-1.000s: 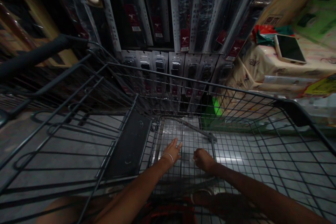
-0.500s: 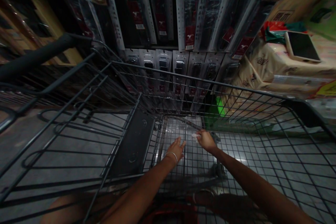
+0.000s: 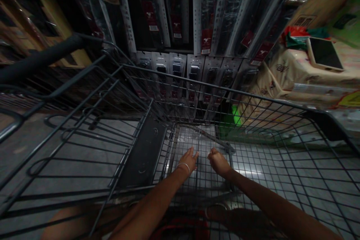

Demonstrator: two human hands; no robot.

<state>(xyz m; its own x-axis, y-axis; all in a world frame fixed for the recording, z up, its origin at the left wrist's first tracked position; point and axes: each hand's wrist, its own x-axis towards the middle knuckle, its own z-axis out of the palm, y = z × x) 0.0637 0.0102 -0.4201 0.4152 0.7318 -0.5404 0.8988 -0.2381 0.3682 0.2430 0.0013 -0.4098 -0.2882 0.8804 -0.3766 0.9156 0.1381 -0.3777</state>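
My left hand (image 3: 188,160), with a thin bracelet at the wrist, reaches into the wire basket of a shopping cart (image 3: 258,157). Its fingers are spread and nothing shows in them. Just to its right, my right hand (image 3: 219,161) has its fingers curled together, low over the wire grid. Whatever those fingers hold, if anything, is hidden. The two hands are apart. A dark flat panel (image 3: 143,150) of the cart lies to the left of my left hand.
Behind the cart hang several packaged belts (image 3: 206,15) and smaller blister packs (image 3: 194,71). A phone (image 3: 325,54) lies on wrapped packs (image 3: 295,71) at the right. The cart's thick handle (image 3: 42,58) crosses the upper left.
My right hand has moved slightly down and left, and the small white bit seen at its fingertips no longer shows. My left hand is nearly unchanged. The view has shifted slightly.
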